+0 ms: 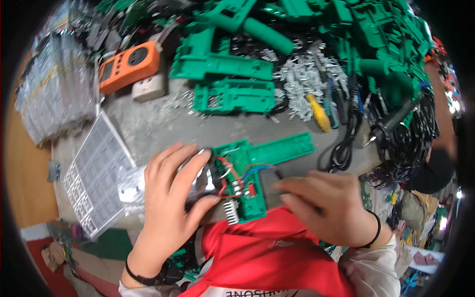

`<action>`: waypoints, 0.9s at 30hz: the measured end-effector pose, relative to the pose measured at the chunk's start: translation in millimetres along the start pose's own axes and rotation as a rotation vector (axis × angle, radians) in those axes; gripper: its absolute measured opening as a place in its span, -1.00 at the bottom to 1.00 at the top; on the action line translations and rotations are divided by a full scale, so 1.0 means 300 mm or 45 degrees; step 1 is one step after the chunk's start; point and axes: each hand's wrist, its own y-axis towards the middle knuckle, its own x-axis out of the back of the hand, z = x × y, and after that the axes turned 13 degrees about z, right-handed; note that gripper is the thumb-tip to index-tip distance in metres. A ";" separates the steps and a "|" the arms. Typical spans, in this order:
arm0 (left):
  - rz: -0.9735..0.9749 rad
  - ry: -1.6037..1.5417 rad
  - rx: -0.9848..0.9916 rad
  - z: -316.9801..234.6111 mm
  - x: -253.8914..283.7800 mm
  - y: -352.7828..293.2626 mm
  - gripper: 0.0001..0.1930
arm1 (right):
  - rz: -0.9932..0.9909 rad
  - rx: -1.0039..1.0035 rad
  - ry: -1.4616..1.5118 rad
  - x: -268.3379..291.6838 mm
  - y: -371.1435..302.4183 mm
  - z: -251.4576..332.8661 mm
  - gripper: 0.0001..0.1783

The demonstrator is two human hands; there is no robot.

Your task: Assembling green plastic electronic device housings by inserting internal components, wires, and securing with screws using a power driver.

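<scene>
A green plastic tool casing (257,210) with a long narrow handle part lies on the bench in front of me. Red, brown and blue wires (256,169), a small red component and a finned silver heat sink (230,212) sit in or beside it. My left hand (170,190) is closed over a shiny silver-black pack (204,182) at the casing's left edge, its underside hidden by my fingers. Right of the casing, my right hand (324,203) pinches the dark cable (277,173) from which the blue and brown wires come; motion blurs this hand slightly.
An orange multimeter (129,67) and plastic-bagged stacks (57,91) lie at the left, above a grid tray (106,153). Green casings (235,96), silver metal pieces (302,81) and a yellow-handled screwdriver (318,114) fill the far side. A soldering iron (396,121) rests at right by black cables (341,153).
</scene>
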 end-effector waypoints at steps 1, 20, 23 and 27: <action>0.010 -0.024 0.000 -0.005 -0.001 0.000 -0.33 | -0.065 -0.057 -0.010 0.050 -0.044 -0.005 -0.81; 0.051 -0.016 -0.106 0.032 0.003 0.020 -0.26 | -1.612 -0.083 0.962 0.413 -0.395 -0.523 -0.50; 0.043 -0.006 -0.102 0.039 0.006 0.002 -0.26 | -1.222 0.507 1.138 0.347 -0.224 -0.212 -0.42; 0.011 -0.018 -0.119 0.058 0.004 -0.013 -0.29 | -0.588 0.873 1.696 0.186 -0.023 0.074 -0.44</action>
